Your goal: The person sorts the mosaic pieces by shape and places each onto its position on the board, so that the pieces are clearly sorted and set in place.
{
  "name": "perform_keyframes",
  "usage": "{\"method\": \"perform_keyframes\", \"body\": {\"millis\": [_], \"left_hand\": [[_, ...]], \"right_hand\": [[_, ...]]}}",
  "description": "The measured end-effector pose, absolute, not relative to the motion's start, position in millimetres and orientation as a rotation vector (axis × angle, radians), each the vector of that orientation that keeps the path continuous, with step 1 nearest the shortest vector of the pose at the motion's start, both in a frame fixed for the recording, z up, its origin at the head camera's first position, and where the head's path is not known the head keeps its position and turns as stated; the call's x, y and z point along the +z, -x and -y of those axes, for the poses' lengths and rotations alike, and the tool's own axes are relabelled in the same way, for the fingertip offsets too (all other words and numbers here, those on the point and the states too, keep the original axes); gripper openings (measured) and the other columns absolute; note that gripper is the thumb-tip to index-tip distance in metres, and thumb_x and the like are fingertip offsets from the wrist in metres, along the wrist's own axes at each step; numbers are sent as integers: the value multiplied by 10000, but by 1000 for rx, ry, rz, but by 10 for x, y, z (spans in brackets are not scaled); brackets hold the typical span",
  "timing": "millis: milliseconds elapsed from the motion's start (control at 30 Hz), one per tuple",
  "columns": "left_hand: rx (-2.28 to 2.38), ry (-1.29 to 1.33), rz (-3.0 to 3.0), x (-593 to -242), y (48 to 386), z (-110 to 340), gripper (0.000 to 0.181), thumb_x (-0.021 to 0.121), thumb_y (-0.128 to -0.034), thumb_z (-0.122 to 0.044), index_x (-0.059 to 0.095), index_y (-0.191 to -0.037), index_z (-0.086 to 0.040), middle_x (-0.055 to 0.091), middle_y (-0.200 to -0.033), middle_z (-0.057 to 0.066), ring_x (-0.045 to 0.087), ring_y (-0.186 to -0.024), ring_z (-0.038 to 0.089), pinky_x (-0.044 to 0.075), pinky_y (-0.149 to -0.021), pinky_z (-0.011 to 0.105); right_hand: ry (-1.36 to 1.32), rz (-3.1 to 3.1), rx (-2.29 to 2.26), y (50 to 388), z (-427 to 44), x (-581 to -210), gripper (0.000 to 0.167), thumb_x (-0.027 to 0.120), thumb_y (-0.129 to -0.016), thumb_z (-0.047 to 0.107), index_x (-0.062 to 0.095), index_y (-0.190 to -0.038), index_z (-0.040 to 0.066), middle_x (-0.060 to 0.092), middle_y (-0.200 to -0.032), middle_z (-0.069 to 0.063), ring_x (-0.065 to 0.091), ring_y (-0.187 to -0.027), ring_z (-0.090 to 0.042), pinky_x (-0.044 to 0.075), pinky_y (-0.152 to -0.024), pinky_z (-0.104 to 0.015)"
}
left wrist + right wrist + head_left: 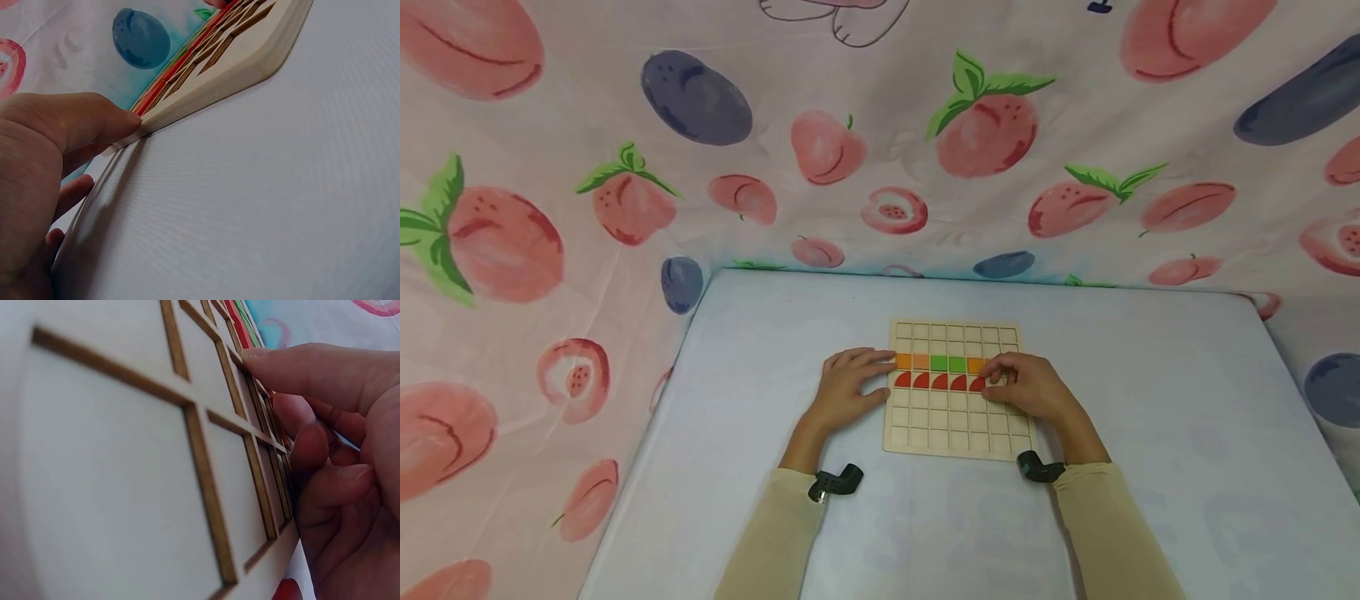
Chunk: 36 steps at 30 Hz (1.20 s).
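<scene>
A pale wooden grid board (949, 419) lies flat on the table. One row holds orange and green square tiles (939, 364). Along the row nearer the person run several tiles with red quarter circles (940, 382). My left hand (844, 389) rests at the board's left edge, its fingers extended and the thumb touching the side in the left wrist view. At the right end of the filled rows, my right hand (1026, 385) has its thumb and forefinger about the last red quarter-circle tile (977, 384). Its other fingers are curled, and part of the grid beneath it is hidden.
The table (737, 333) has a pale cloth over it. Fruit-patterned fabric (895, 100) hangs behind it and at its sides. Small dark devices (837, 483) sit at both wrists, near the sleeve cuffs.
</scene>
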<state>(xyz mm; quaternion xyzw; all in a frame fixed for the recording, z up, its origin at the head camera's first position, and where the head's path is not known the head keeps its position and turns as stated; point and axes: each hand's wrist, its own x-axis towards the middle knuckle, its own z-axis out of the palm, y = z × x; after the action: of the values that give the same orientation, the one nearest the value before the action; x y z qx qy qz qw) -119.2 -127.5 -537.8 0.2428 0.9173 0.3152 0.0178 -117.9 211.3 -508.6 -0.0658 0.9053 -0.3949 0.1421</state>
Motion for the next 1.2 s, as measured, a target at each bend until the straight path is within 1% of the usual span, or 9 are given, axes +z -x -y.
{"method": "perform_keyframes", "body": {"millis": [167, 367, 600, 767, 967, 1033, 1133, 1200], "left_hand": [[976, -752, -2837, -5368, 1196, 1261, 430, 698, -920, -289, 686, -1348, -244, 564, -1495, -113, 426, -1427, 198, 238, -1161, 548], [973, -757, -2834, -5362, 1197, 1249, 428, 697, -924, -293, 684, -1349, -242, 562, -1497, -109, 422, -1430, 199, 235, -1163, 547], [969, -743, -2843, -5366, 1192, 1253, 423, 696, -919, -286, 692, -1340, -242, 568, -1491, -113, 430, -1425, 204, 239, -1161, 553], [966, -748, -2846, -5366, 1193, 1257, 421, 692, -923, -289, 690, -1342, -247, 565, -1493, -117, 429, -1425, 198, 243, -1158, 549], [967, -755, -2845, -5363, 1196, 1262, 424, 692, -923, -287, 688, -1344, -237, 565, -1494, -107, 431, -1423, 203, 245, -1156, 552], [961, -751, -2848, -5363, 1194, 1265, 426, 693, -920, -289, 689, -1343, -237, 566, -1494, -108, 431, -1422, 203, 245, -1156, 553], [958, -742, -2850, -5364, 1191, 1268, 429, 693, -918, -292, 690, -1343, -242, 565, -1494, -113, 430, -1424, 200, 245, -1156, 552], [964, -745, -2850, -5366, 1190, 1267, 430, 693, -916, -293, 690, -1343, -241, 565, -1495, -113, 431, -1422, 201, 244, -1154, 552]], "right_hand": [[169, -2620, -1117, 1174, -2132, -5078, 230, 839, -818, 208, 755, -1027, 159, 655, -887, -4, 530, -731, -204, 436, -653, -328], [156, -2565, -1157, 1147, -2207, -5034, 251, 828, -834, 218, 761, -1070, 161, 661, -911, -25, 520, -721, -186, 423, -636, -299], [82, -2510, -1194, 1102, -2379, -4965, 271, 814, -861, 237, 752, -1110, 152, 665, -889, -56, 523, -634, -170, 454, -531, -293], [65, -2582, -1101, 1077, -2550, -4908, 262, 813, -861, 277, 767, -1098, 178, 666, -892, -42, 547, -731, -190, 460, -589, -291], [71, -2635, -974, 1061, -2723, -4860, 251, 809, -863, 343, 767, -1061, 195, 677, -903, -19, 568, -843, -198, 459, -723, -314], [83, -2639, -933, 1051, -2771, -4848, 229, 802, -867, 336, 769, -1045, 196, 674, -908, -15, 562, -871, -201, 457, -754, -324], [116, -2641, -889, 1034, -2839, -4838, 207, 803, -860, 301, 774, -1029, 185, 662, -904, -5, 543, -873, -191, 446, -759, -321], [148, -2640, -875, 1023, -2878, -4833, 218, 813, -844, 288, 775, -1024, 171, 650, -883, -5, 527, -852, -184, 433, -737, -314]]}}
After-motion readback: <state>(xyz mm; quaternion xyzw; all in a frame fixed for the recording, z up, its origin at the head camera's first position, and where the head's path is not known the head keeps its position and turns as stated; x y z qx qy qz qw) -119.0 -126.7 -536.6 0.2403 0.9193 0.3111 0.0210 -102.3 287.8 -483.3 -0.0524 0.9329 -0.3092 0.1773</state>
